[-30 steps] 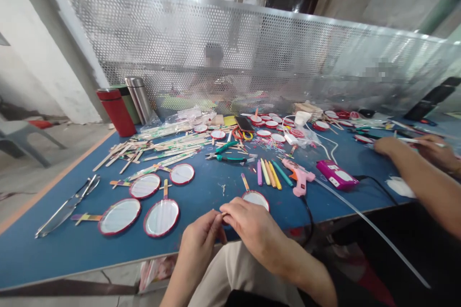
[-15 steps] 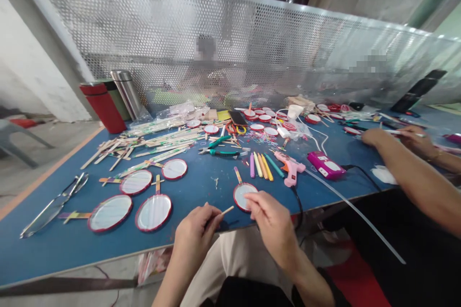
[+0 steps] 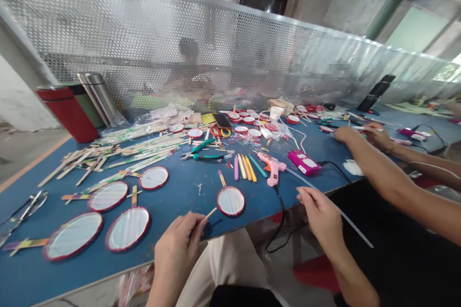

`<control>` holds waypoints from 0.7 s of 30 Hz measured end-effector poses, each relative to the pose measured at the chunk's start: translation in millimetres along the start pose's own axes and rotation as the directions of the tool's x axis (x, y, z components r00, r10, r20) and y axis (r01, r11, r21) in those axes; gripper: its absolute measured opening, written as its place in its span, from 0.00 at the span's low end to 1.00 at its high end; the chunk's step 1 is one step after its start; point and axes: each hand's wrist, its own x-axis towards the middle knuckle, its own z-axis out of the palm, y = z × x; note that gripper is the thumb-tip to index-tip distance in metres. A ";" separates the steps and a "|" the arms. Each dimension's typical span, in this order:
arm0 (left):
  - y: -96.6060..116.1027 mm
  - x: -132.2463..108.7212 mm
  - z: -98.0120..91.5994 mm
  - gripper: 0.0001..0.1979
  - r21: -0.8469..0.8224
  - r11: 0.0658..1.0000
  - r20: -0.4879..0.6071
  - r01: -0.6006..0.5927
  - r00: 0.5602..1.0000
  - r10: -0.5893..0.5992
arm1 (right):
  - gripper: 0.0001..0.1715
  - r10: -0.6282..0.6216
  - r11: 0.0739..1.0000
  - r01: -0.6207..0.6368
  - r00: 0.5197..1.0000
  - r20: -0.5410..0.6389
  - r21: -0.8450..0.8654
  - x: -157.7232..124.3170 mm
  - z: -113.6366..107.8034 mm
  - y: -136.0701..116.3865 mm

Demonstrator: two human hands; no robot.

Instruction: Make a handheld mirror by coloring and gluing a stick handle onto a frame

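Left hand (image 3: 176, 244): pinches a small stick (image 3: 211, 213) just past the near edge of the tabletop (image 3: 180, 196).
Right hand (image 3: 320, 215): fingers pressed together beside a long white strip (image 3: 355, 230); cannot tell if it holds it.
Risk: the glue gun (image 3: 271, 166) has a cord (image 3: 282, 215) hanging off the edge; an arm could catch it and pull the gun down.

The head-worn camera looks forward and down across the blue desk (image 3: 169, 201) from its near edge, facing a perforated metal screen (image 3: 144, 23). The left hand (image 3: 176, 254) and right hand (image 3: 320, 215) appear close, along the lower edge of the view.
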 end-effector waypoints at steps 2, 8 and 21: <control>1.7 0.6 -0.2 0.15 0.015 1.000 -0.012 0.005 1.000 -0.005 | 0.21 -0.078 0.985 0.085 0.995 0.055 -0.148 14.6 8.5 -5.6; 3.1 1.1 0.1 0.14 0.020 1.000 -0.047 -0.004 0.999 0.005 | 0.18 -0.146 0.780 0.157 0.987 0.069 -0.606 61.6 25.9 -26.3; 9.6 -1.3 3.9 0.14 0.040 0.999 -0.121 -0.028 0.992 0.033 | 0.37 0.224 0.768 0.032 0.922 0.315 -0.640 68.5 34.6 -54.8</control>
